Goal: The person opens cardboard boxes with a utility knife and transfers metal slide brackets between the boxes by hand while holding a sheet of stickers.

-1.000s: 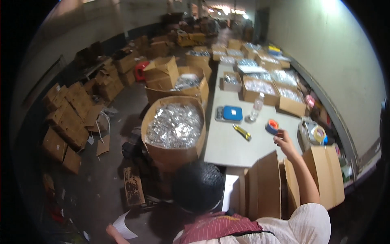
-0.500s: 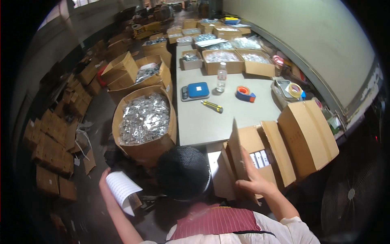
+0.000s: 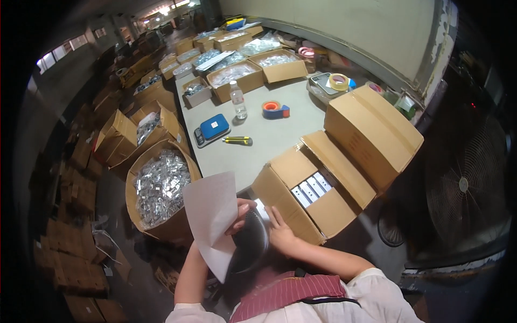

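Observation:
My left hand (image 3: 240, 216) is closed on a bent white sheet of paper (image 3: 212, 220), raised beside the table's near edge. My right hand (image 3: 280, 232) has its fingers stretched out at the near left side of an open cardboard box (image 3: 277, 168). By its fingertips is a small white piece (image 3: 262, 209), perhaps a label or paper; whether it is stuck to the box I cannot tell. Inside the box, several white-and-dark flat packs (image 3: 311, 189) stand in a row between the flaps. A dark rounded thing (image 3: 250, 242) lies below my hands, partly covered.
On the grey table (image 3: 207, 161) are a blue scale (image 3: 214, 128), a yellow cutter knife (image 3: 237, 141), a water bottle (image 3: 238, 100) and a tape dispenser (image 3: 276, 110). A carton of shiny metal parts (image 3: 161, 185) stands left, a taller carton (image 3: 377, 134) right, near a fan (image 3: 463, 184).
My left hand has brought the paper rightward, up beside the box. My right hand has left the raised flap, now folded down, and moved to the box's left side. The view has turned right.

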`<state>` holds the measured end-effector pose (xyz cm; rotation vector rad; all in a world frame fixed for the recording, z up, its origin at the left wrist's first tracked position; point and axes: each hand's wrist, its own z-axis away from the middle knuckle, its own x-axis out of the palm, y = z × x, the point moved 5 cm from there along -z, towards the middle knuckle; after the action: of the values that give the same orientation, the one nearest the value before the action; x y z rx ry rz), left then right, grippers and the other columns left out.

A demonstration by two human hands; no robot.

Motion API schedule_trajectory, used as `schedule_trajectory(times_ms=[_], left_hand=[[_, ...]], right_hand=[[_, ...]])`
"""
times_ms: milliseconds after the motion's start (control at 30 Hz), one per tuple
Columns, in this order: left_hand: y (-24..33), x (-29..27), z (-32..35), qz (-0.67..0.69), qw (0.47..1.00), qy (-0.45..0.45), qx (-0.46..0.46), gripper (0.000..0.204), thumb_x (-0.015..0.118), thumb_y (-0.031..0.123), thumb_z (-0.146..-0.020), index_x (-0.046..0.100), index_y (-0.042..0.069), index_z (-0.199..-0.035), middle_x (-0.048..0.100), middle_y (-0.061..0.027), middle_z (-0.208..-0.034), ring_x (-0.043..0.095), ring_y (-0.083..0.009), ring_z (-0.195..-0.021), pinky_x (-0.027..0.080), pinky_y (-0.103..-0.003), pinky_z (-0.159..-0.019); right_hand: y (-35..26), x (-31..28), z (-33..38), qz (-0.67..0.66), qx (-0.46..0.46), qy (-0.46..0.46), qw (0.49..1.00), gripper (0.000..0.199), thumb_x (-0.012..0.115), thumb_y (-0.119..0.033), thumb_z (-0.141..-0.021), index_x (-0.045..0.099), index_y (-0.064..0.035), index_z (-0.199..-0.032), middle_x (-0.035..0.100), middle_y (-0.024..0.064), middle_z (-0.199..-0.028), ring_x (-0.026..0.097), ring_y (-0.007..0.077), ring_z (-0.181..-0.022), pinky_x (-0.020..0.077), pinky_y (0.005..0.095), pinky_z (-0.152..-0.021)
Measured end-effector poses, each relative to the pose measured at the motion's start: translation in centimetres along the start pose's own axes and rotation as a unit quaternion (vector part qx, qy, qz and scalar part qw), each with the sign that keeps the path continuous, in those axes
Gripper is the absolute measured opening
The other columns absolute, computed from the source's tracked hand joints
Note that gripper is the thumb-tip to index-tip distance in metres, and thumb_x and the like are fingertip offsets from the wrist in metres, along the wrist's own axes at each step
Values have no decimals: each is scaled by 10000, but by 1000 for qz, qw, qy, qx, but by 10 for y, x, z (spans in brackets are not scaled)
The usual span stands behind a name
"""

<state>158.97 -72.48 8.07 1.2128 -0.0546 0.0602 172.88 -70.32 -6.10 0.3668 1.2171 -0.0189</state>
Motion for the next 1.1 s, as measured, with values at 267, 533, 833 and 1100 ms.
schedule_trajectory(times_ms=[267, 533, 833, 1100], left_hand=[[-44, -6, -16, 164, 984, -54, -39, 273, 545, 205, -1054, 560, -32, -1188, 439, 12, -616, 357, -56, -444, 305, -192, -382], [-40, 27, -35, 56, 998, 29, 3, 266, 638, 252, -998, 599, 3, -1082, 425, 44, -639, 368, -39, -496, 269, -191, -411], [-93, 44, -59, 19, 991, 128, -32, 183, 620, 230, -989, 596, 51, -960, 505, 28, -655, 417, -66, -474, 330, -239, -422], [-142, 73, -87, 62, 968, 218, 104, 167, 551, 167, -1008, 580, 12, -1062, 594, -55, -921, 585, -130, -787, 485, -269, -744]], right_hand=[[136, -79, 121, -372, 51, 380, 845, 209, 639, -92, -897, 663, -33, -1096, 658, 162, -1184, 626, 350, -1114, 435, 501, -1046], [162, -49, 147, -203, 181, 313, 910, 266, 647, -290, -948, 610, -27, -938, 609, 162, -986, 583, 338, -965, 467, 429, -872], [168, -66, 255, -354, 404, 213, 816, 274, 694, -274, -879, 645, -13, -951, 635, 192, -917, 647, 396, -829, 531, 484, -776], [142, 51, 275, -528, 406, 400, 630, 578, 894, -143, -695, 523, -43, -1127, 392, 125, -1318, 601, 237, -989, 587, 327, -690]])
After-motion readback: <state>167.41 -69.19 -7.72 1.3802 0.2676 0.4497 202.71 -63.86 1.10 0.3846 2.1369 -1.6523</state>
